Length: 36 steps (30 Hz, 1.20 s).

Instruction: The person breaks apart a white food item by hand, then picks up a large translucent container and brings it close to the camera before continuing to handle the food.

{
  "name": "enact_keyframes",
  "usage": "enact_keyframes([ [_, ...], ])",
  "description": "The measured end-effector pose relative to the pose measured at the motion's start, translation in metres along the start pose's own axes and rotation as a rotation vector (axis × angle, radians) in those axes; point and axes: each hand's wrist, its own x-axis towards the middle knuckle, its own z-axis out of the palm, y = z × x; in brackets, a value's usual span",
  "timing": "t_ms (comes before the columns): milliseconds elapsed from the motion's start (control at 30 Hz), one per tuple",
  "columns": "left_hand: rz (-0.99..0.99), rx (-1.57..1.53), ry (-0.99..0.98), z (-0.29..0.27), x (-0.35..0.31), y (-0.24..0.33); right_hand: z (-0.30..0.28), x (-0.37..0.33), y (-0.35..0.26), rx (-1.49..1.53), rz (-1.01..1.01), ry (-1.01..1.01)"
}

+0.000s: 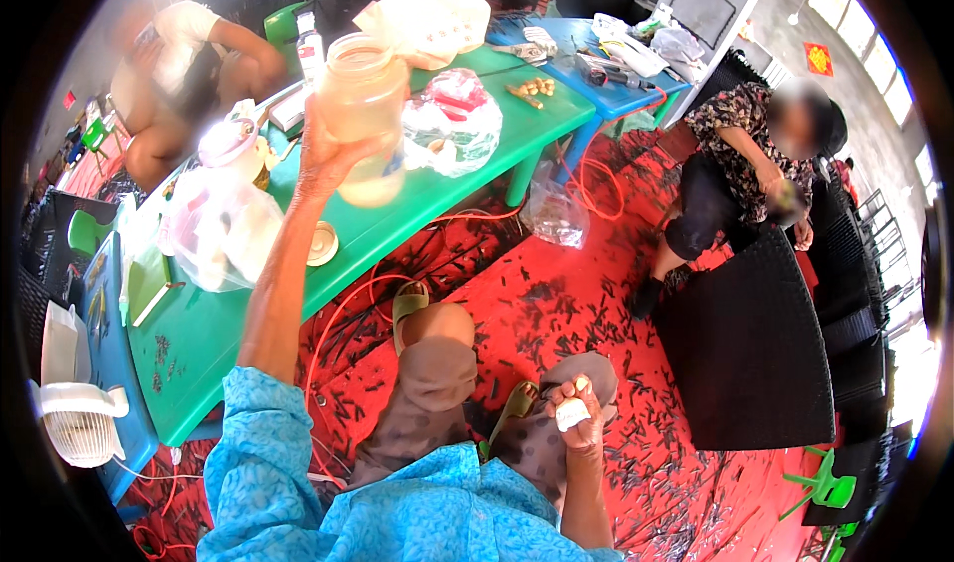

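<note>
My left hand [333,155] is up high, fingers wrapped around the side of a jar [366,115], lifted clear above the green desk [397,219]. The jar's upright, maybe tipped a touch toward me, long axis near vertical, mouth on top, with pale yellowish liquid in the lower part. Can't tell whether a lid is on it. My right hand [576,413] is way down by my knee, closed around a small white cap [571,415], so the cap sits well below and to the right of the jar, and the left hand is the one actually on it. Around the jar on the desk: a clear bag [224,229] with something pale inside, another bag [459,115] with red stuff in it, and a little round dish [323,242]. The red floor [566,304] is littered with dark scraps.
</note>
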Motion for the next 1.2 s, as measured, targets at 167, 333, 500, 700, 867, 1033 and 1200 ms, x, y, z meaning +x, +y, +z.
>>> enact_keyframes([
  [167, -0.064, 0.185, 0.067, -0.009, -0.004, -0.043, 0.000, -0.001, -0.002, 0.025, 0.002, 0.002],
  [333, -0.168, 0.142, 0.064, -0.013, 0.000, -0.077, -0.009, -0.002, -0.013, 0.063, -0.013, -0.011],
  [500, -0.291, 0.454, 0.115, -0.077, -0.001, -0.120, -0.003, -0.001, -0.009, 0.117, -0.006, -0.074],
  [700, 0.147, 0.550, 0.135, 0.009, -0.106, -0.006, -0.009, -0.016, -0.023, 0.154, -0.056, -0.063],
  [867, 0.179, 0.385, -0.631, 0.098, -0.158, 0.023, -0.011, -0.023, -0.027, 0.161, -0.080, -0.081],
  [1033, -0.111, 0.491, -0.927, 0.117, -0.159, -0.017, -0.022, -0.035, -0.033, 0.174, -0.136, -0.137],
  [1200, -0.284, 0.621, -1.260, 0.108, -0.151, -0.047, -0.026, -0.049, -0.042, 0.126, -0.187, -0.079],
])
